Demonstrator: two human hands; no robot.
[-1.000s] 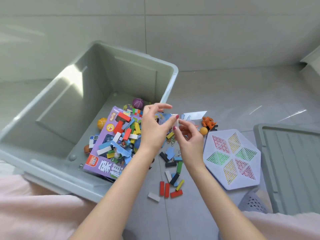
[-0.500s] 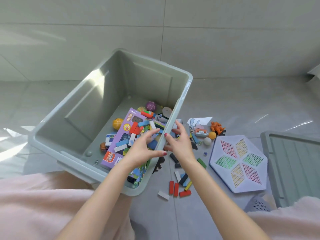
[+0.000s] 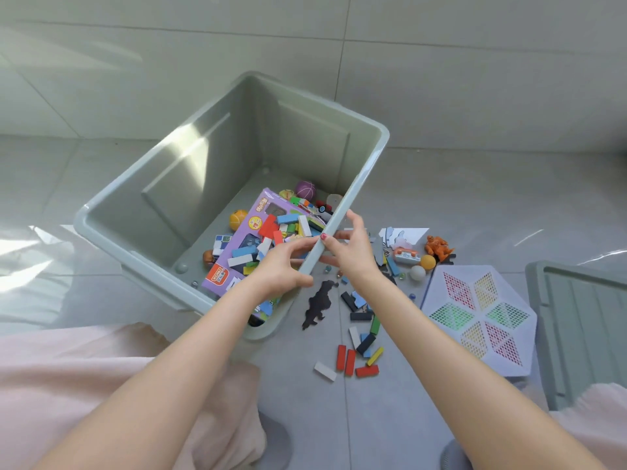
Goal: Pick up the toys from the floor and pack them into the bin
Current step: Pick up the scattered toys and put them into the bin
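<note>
The grey-green bin (image 3: 368, 179) stands on the floor and holds a purple game box (image 3: 234, 269), coloured wooden bricks and small balls. My left hand (image 3: 283, 268) reaches in from the inside and my right hand (image 3: 354, 252) from the outside. Both hold the bin's right rim, the right thumb lying on top of it. Neither hand holds a toy. On the floor right of the bin lie loose wooden bricks (image 3: 353, 361), a black dinosaur cut-out (image 3: 319, 303), an orange figure (image 3: 439, 247), an orange ball (image 3: 428, 262) and a white ball (image 3: 417, 272).
A white hexagonal peg board (image 3: 475, 317) lies flat to the right of the bricks. The bin's grey lid (image 3: 583, 327) rests at the right edge. A white paper piece (image 3: 409, 232) and small marbles lie near the bin. My pink-clothed knees fill the bottom corners.
Both hands came down from mid-air, where they were fingering a small piece, onto the bin's right rim. The view has pulled back and swung left.
</note>
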